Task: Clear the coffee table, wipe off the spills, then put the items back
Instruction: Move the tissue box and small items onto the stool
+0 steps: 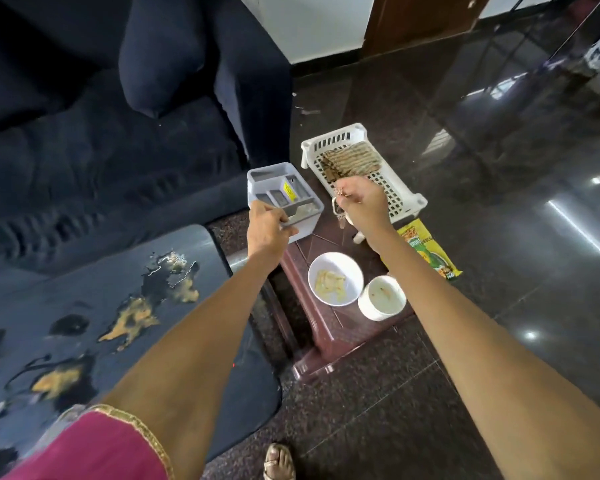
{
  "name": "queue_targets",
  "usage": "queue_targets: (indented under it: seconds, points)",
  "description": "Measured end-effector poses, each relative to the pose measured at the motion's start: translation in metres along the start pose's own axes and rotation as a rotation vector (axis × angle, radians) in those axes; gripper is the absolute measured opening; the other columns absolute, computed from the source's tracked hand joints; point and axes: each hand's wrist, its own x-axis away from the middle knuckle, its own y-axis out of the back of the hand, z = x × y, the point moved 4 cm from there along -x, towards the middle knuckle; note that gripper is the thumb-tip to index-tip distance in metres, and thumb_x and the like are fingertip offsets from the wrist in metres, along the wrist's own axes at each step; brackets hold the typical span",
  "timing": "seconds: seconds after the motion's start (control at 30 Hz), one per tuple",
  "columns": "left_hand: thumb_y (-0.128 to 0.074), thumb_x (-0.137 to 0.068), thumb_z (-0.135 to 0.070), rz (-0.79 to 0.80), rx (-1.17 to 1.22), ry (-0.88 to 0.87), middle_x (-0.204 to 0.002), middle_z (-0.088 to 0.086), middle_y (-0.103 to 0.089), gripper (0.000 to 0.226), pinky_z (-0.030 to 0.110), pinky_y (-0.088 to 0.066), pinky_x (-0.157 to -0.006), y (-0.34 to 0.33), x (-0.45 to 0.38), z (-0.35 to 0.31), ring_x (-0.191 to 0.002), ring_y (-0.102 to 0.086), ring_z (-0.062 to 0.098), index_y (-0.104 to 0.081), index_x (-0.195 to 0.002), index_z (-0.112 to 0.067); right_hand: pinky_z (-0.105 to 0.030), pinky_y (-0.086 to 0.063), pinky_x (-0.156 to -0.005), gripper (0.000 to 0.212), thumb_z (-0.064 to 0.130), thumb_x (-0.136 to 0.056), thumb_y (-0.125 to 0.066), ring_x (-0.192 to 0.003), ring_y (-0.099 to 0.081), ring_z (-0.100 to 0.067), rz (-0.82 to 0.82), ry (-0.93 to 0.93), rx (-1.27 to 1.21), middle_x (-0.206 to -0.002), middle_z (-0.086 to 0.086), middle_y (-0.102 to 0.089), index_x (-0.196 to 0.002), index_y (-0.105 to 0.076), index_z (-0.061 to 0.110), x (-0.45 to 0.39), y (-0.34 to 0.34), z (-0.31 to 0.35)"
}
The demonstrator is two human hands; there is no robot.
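Observation:
My left hand [266, 227] grips the near rim of a grey compartment organiser [282, 192] that rests at the far end of a low brown wooden stool [321, 336]. My right hand [360, 201] is closed around a small object with a metal ring, held just above the stool beside a white slatted basket [394, 192]; I cannot tell exactly what the object is. A folded striped cloth [352, 159] lies in the basket. The dark coffee table [219, 251] at the left carries yellow-brown spills [132, 318]. A white bowl [335, 284] with food scraps and a white cup [381, 297] stand on the stool.
A dark blue sofa [101, 133] runs behind the coffee table. A yellow-green snack packet [426, 251] lies on the glossy dark floor right of the stool. My sandalled foot [279, 462] shows at the bottom edge. A wooden door [420, 19] stands at the back.

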Motion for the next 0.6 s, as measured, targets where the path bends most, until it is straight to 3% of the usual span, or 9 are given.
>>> queue_targets:
  seconds: [0.13,0.2,0.27,0.37,0.47,0.6]
  points:
    - [-0.073,-0.078,-0.011,0.015,0.000,-0.036,-0.108,0.010,-0.048,0.018,0.027,-0.043,-0.081,-0.021,-0.006,-0.009,-0.103,-0.048,0.023,-0.065,-0.090,-0.002,-0.012,-0.050,-0.062,0.023,-0.007,-0.083,-0.057,-0.065,-0.059,-0.001,0.175,0.059,0.245,-0.092,-0.009,-0.067,-0.101,-0.068,0.002,-0.007,0.003,-0.031]
    - [-0.075,-0.077,-0.013,0.019,0.005,-0.056,-0.102,0.007,-0.047,0.017,0.026,-0.043,-0.078,-0.027,-0.005,-0.010,-0.100,-0.048,0.021,-0.065,-0.088,-0.004,-0.022,-0.049,-0.074,0.023,-0.006,-0.082,-0.058,-0.080,-0.060,-0.011,0.270,0.038,0.374,-0.097,-0.013,-0.068,-0.101,-0.069,0.003,-0.008,0.004,-0.041]
    - [-0.076,-0.076,-0.015,0.030,0.007,-0.069,-0.098,0.001,-0.043,0.017,0.022,-0.038,-0.074,-0.032,0.000,-0.012,-0.095,-0.045,0.016,-0.066,-0.086,-0.006,-0.020,-0.043,-0.074,0.024,-0.005,-0.084,-0.058,-0.087,-0.059,-0.015,0.430,-0.007,0.532,-0.101,-0.013,-0.069,-0.102,-0.069,0.005,-0.006,0.001,-0.051]
    - [-0.074,-0.077,-0.012,0.019,0.027,-0.065,-0.102,0.004,-0.047,0.016,0.020,-0.037,-0.074,-0.035,0.007,-0.010,-0.098,-0.046,0.016,-0.064,-0.087,-0.005,-0.028,-0.050,-0.080,0.026,-0.008,-0.084,-0.057,-0.095,-0.063,-0.024,0.601,-0.102,0.638,-0.105,-0.015,-0.068,-0.102,-0.070,0.005,-0.003,-0.004,-0.064]
    - [-0.072,-0.078,-0.010,0.001,0.011,-0.086,-0.109,0.006,-0.050,0.016,0.026,-0.044,-0.077,-0.034,0.010,-0.009,-0.106,-0.046,0.018,-0.063,-0.090,-0.005,-0.033,-0.051,-0.085,0.033,-0.013,-0.084,-0.051,-0.102,-0.061,-0.030,0.610,-0.117,0.640,-0.106,-0.018,-0.066,-0.105,-0.069,0.006,-0.002,-0.011,-0.072]
    - [-0.071,-0.079,-0.013,0.045,-0.065,-0.149,-0.119,0.005,-0.047,0.026,0.031,-0.049,-0.078,-0.030,0.012,-0.006,-0.116,-0.043,0.020,-0.061,-0.104,-0.011,-0.030,-0.039,-0.099,0.036,-0.009,-0.087,-0.051,-0.116,-0.054,-0.028,0.615,-0.113,0.679,-0.115,-0.016,-0.064,-0.118,-0.061,0.004,0.002,-0.020,-0.076]
